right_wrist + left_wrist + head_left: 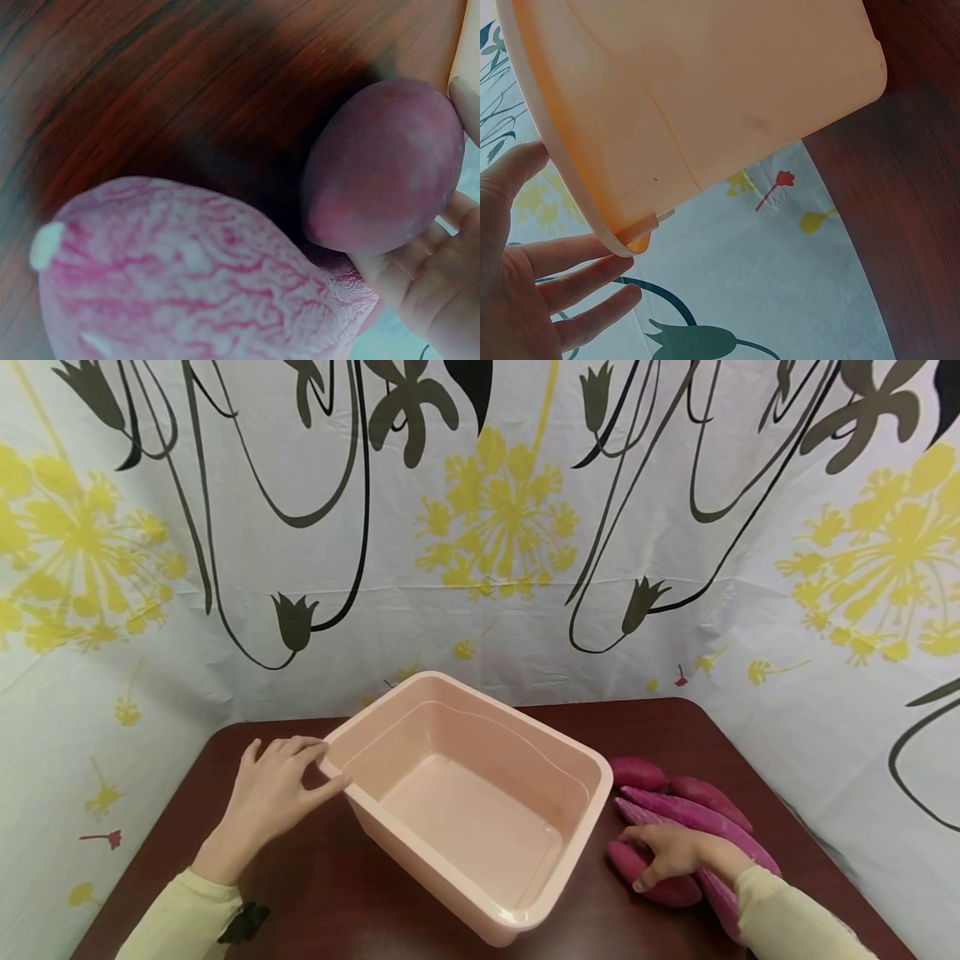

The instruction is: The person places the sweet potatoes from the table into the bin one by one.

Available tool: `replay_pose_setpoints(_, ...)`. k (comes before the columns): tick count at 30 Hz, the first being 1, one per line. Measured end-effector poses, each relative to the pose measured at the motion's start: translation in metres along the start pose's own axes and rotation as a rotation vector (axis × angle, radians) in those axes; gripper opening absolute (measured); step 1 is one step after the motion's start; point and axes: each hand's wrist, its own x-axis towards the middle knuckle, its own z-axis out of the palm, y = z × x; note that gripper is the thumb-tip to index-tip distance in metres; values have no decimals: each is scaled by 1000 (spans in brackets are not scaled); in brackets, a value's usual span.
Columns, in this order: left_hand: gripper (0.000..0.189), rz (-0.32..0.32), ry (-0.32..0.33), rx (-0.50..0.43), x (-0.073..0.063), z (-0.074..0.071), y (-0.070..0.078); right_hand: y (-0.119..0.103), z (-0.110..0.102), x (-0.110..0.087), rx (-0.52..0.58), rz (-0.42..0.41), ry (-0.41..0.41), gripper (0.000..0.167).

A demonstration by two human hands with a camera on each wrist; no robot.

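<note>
A peach-coloured plastic basin (468,827) stands at an angle in the middle of the table, with nothing in it. My left hand (273,785) pinches its left corner at the rim. In the left wrist view, the thumb (521,165) and index finger lie on opposite sides of that rim. To the right of the basin, my right hand (671,852) grips a short, red-skinned sweet potato (667,891) with thumb and fingers. Right beside it in the right wrist view lies a long, mottled purple-and-white vegetable (187,277) with a pale tip.
Beyond the right hand lie another long purple vegetable (690,812) and two red sweet potatoes, one (637,774) near the basin and one (708,797) further right. A dark red-brown tabletop (322,893) carries everything. Patterned cloth (480,635) hangs close around its back and sides.
</note>
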Motion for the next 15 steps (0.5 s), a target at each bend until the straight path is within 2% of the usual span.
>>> replay_pose_setpoints(9,60,-3,-11,1,0,0,0,0,-3,3,73,36,11,55)
replay_pose_setpoints(15,59,-1,-8,2,0,0,0,-1,-15,2,148,20,13,56)
